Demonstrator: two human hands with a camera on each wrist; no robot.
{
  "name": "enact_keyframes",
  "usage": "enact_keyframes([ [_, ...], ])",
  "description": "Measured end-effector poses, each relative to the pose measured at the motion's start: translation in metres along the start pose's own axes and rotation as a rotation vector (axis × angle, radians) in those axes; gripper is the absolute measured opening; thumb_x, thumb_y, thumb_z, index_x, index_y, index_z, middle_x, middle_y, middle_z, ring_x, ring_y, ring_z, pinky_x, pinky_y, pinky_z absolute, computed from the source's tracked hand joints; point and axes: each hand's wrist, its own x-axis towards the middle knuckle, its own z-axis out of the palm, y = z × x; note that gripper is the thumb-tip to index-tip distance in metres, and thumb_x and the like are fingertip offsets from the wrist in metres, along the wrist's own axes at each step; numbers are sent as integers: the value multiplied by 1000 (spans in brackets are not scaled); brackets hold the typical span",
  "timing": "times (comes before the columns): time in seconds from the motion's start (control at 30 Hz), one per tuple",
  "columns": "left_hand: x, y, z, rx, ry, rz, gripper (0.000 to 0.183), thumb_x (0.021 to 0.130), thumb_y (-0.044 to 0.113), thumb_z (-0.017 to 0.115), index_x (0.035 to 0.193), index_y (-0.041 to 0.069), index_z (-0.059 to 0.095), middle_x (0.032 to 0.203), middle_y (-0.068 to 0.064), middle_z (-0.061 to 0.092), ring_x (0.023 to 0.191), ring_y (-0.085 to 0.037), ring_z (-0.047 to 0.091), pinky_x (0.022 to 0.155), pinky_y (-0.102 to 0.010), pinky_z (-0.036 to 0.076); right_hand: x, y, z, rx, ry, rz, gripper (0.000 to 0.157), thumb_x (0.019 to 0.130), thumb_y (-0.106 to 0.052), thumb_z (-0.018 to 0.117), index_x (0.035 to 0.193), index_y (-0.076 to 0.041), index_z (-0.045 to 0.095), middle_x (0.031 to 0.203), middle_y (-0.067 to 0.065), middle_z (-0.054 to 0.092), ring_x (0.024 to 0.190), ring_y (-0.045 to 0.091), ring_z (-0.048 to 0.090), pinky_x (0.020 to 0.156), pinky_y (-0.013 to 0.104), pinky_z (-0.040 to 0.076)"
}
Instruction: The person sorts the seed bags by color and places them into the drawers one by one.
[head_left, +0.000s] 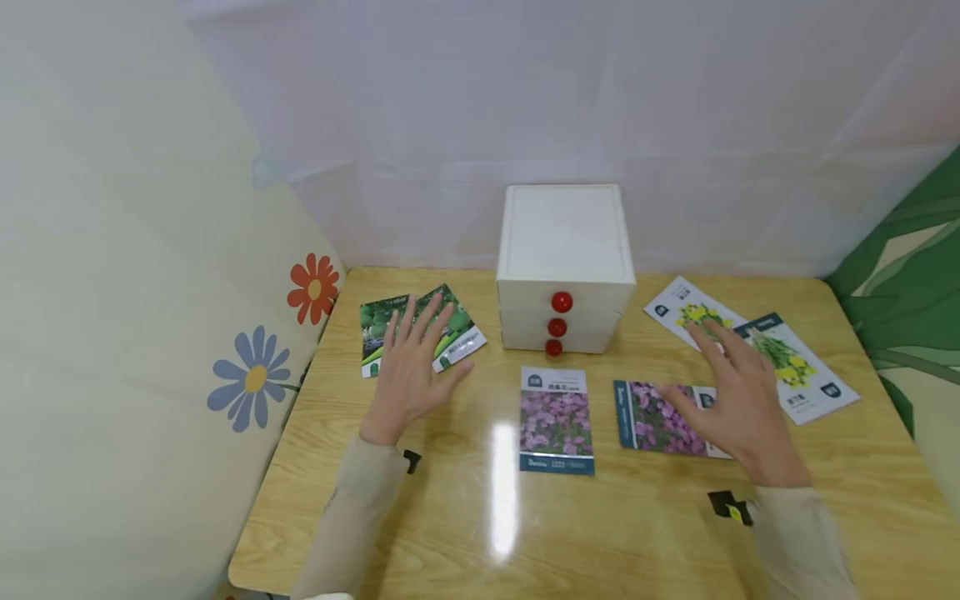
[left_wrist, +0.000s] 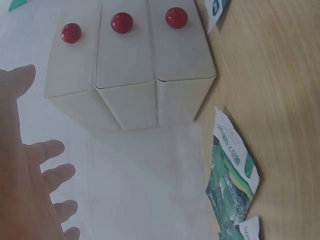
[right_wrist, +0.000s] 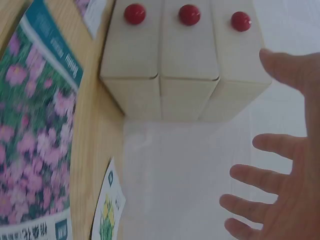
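My left hand (head_left: 411,375), fingers spread, is held over the left side of the table and holds nothing. In the head view it overlaps two green garden-picture packets (head_left: 459,329). My right hand (head_left: 738,396) is also spread and empty, overlapping a pink-flower packet (head_left: 660,421) and two yellow-flower packets (head_left: 798,371) at the right. Another pink-flower packet (head_left: 557,421) lies flat between the hands. Behind it stands a small white drawer box (head_left: 566,233) with three drawers, each bearing a red round knob (head_left: 562,302). Both wrist views show the drawers closed.
The wooden table (head_left: 442,508) has rounded corners and a bright light reflection near its middle. A pale cloth (head_left: 450,125) hangs behind it. Flower-patterned fabric (head_left: 150,250) rises on the left, and a green leaf-patterned one (head_left: 918,267) on the right.
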Motion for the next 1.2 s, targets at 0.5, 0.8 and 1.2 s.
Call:
enact_keyframes([
  [0.5,38,6,-4,-197,22,111,78,96,59,51,160,25,22,167,5,19,156,-25,11,125,-58,14,29,-34,12,291,196,-93,70,80,-19,83,143,-16,54,135,16,59,117,34,57,100,37,47],
  [0.8,58,10,-4,-279,9,180,79,97,69,37,160,23,23,167,5,20,156,-24,15,123,-56,21,44,-51,22,404,238,-137,60,82,-9,80,138,-15,59,128,13,64,110,28,63,99,11,44],
  [1.2,80,15,5,-360,5,244,79,98,66,38,158,15,28,166,4,22,154,-20,20,124,-50,23,60,-68,43,491,266,-173,48,81,-3,78,127,0,63,116,17,68,99,28,66,94,14,50],
])
